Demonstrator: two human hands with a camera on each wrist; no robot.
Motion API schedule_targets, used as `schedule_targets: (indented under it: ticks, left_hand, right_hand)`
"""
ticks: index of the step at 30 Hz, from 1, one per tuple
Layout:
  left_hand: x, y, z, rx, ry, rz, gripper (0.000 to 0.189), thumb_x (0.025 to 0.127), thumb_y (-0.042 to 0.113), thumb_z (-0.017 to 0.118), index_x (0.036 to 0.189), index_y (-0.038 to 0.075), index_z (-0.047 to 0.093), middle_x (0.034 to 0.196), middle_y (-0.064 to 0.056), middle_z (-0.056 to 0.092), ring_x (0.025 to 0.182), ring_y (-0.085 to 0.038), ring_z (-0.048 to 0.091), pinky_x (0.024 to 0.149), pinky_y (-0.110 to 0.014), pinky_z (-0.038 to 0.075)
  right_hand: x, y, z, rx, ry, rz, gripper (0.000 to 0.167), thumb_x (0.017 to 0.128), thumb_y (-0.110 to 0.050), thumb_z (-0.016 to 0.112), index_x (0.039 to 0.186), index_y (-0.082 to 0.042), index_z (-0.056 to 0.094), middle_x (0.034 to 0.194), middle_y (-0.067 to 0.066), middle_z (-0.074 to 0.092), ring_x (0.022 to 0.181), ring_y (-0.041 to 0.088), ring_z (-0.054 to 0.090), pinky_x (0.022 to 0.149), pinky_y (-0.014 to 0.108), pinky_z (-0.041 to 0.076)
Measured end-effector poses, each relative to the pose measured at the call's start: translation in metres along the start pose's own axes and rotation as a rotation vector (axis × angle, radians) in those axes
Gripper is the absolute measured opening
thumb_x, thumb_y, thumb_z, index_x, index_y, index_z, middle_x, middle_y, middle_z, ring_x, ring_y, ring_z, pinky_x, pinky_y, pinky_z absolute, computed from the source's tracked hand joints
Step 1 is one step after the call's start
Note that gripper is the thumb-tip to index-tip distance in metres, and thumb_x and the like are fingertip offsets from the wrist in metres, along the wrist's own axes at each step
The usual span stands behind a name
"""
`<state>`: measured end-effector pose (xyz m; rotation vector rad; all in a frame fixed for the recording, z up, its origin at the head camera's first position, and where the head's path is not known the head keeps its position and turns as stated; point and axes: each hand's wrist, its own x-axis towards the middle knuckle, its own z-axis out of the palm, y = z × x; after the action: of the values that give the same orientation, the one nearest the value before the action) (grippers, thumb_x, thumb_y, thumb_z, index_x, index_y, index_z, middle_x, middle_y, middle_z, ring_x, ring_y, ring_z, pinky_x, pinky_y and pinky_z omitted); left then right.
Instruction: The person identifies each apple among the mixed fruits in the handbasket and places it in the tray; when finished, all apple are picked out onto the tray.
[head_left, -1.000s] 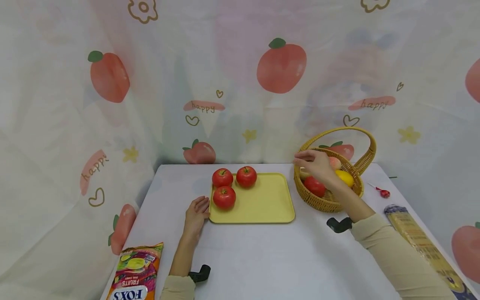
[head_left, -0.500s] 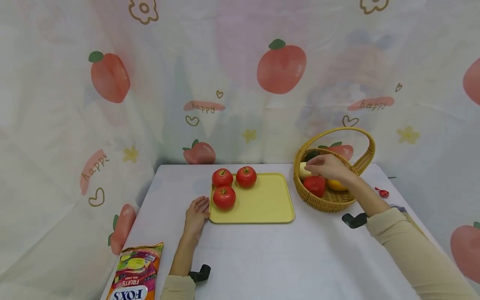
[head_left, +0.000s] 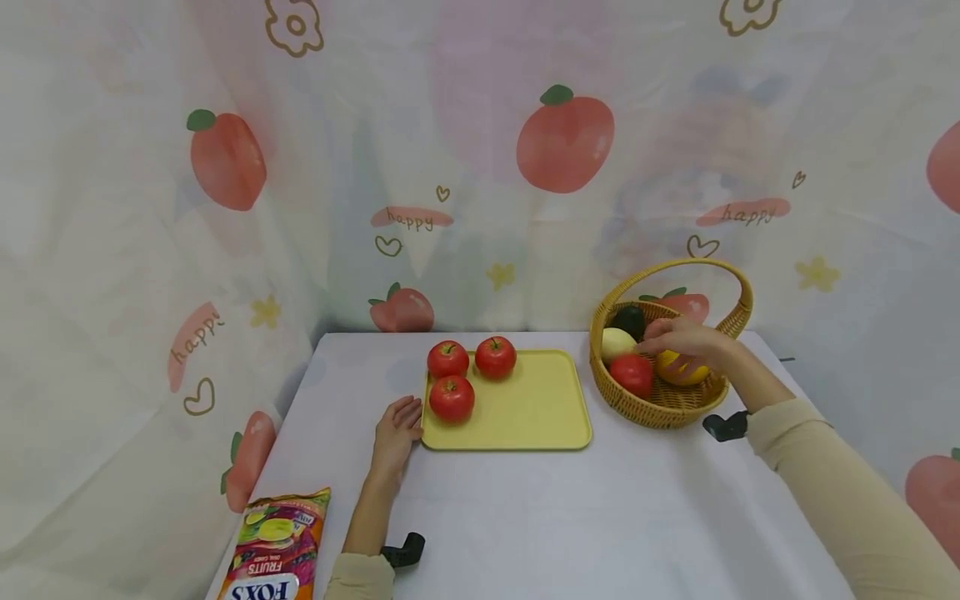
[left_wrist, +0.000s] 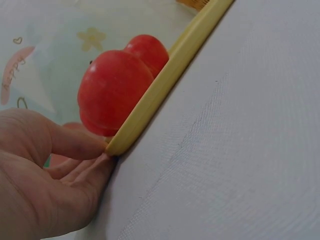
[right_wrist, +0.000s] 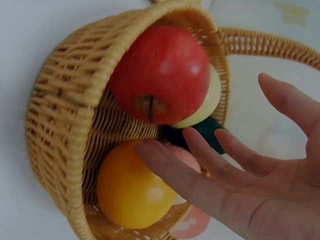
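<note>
Head view shows the wicker basket (head_left: 660,400) standing upright at the right of the yellow tray (head_left: 525,412), its handle arching over the fruit. The right hand (head_left: 686,343) reaches into the basket from its right side, fingers (right_wrist: 200,165) spread wide and straight, holding nothing, tips just above the orange fruit (right_wrist: 132,190). A red apple (right_wrist: 160,75) lies in the basket's near-left part, its stem end turned toward the right wrist camera; being nearly round, it has no clear long axis. The left hand (head_left: 397,429) rests flat on the tabletop (head_left: 562,517), fingers relaxed, touching the tray's near-left corner, probably steadying it. Three red apples (head_left: 452,398) sit stem-up at the tray's left end.
</note>
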<state>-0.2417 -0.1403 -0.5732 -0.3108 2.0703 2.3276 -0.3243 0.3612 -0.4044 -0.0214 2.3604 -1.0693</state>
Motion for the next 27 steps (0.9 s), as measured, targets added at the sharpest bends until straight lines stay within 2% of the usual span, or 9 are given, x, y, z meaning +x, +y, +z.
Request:
schedule_targets:
  ticks: [5, 11, 15, 18, 23, 27]
  left_hand:
    - [0.0, 0.0, -0.001, 0.002, 0.005, 0.0, 0.065, 0.091, -0.02, 0.052, 0.153, -0.002, 0.041, 0.154, -0.023, 0.049, 0.144, -0.036, 0.049, 0.116, -0.044, 0.044]
    - [0.0, -0.001, -0.003, -0.002, -0.001, 0.005, 0.066, 0.091, -0.02, 0.051, 0.153, -0.002, 0.041, 0.155, -0.024, 0.048, 0.144, -0.036, 0.049, 0.116, -0.044, 0.044]
    - [-0.001, 0.0, -0.004, -0.008, -0.001, 0.013, 0.066, 0.09, -0.021, 0.051, 0.153, -0.003, 0.041, 0.155, -0.025, 0.048, 0.144, -0.037, 0.048, 0.116, -0.045, 0.043]
    - [-0.002, 0.0, -0.005, -0.017, -0.006, 0.016, 0.066, 0.091, -0.021, 0.051, 0.154, -0.003, 0.04, 0.155, -0.026, 0.047, 0.144, -0.037, 0.048, 0.117, -0.045, 0.043]
    - [-0.002, 0.0, -0.005, -0.024, -0.011, 0.022, 0.067, 0.091, -0.021, 0.051, 0.154, -0.003, 0.04, 0.156, -0.025, 0.047, 0.145, -0.037, 0.047, 0.117, -0.045, 0.043]
    - [0.0, 0.001, -0.004, -0.026, -0.015, 0.025, 0.066, 0.091, -0.021, 0.052, 0.154, -0.003, 0.04, 0.156, -0.025, 0.047, 0.145, -0.037, 0.047, 0.117, -0.045, 0.043]
  right_hand:
    - [0.008, 0.01, -0.007, 0.096, -0.089, 0.033, 0.08, 0.104, -0.04, 0.062, 0.155, 0.011, 0.028, 0.156, 0.04, 0.029, 0.131, 0.063, 0.048, 0.099, 0.062, 0.055]
    - [0.022, 0.019, -0.01, 0.15, -0.183, 0.04, 0.074, 0.108, -0.032, 0.055, 0.157, 0.012, 0.023, 0.156, 0.044, 0.029, 0.124, 0.065, 0.054, 0.099, 0.062, 0.055]
    - [0.03, 0.021, -0.011, 0.169, -0.228, 0.042, 0.077, 0.107, -0.03, 0.056, 0.159, 0.012, 0.018, 0.156, 0.046, 0.025, 0.126, 0.064, 0.052, 0.097, 0.062, 0.056]
    - [0.036, 0.023, -0.012, 0.176, -0.261, 0.055, 0.081, 0.106, -0.03, 0.059, 0.158, 0.014, 0.014, 0.157, 0.046, 0.022, 0.128, 0.059, 0.053, 0.095, 0.062, 0.058]
    - [0.045, 0.029, -0.011, 0.189, -0.287, 0.075, 0.086, 0.106, -0.027, 0.06, 0.157, 0.017, 0.008, 0.155, 0.048, 0.023, 0.116, 0.054, 0.063, 0.093, 0.061, 0.059]
    - [0.052, 0.037, -0.01, 0.181, -0.274, 0.062, 0.081, 0.105, -0.029, 0.062, 0.156, 0.015, 0.017, 0.148, 0.04, 0.04, 0.109, 0.048, 0.068, 0.096, 0.06, 0.058]
